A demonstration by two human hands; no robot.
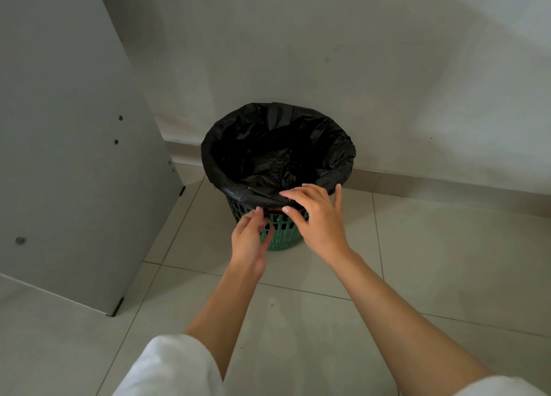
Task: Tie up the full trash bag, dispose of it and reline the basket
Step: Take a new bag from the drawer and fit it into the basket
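A green perforated plastic basket [283, 237] stands on the tiled floor against the wall. A black trash bag [277, 151] lines it, its edge folded down over the rim all round; the inside looks dark and slack. My right hand [316, 216] lies with fingers spread on the bag's folded edge at the near rim. My left hand [250, 240] is just below it in front of the basket wall, fingertips touching the lower edge of the fold. Neither hand grips anything.
A grey cabinet side panel [74, 157] stands to the left of the basket, its corner close to the floor. A pale wall [357, 67] with a skirting strip runs behind. Light floor tiles [432, 261] spread to the right and toward me.
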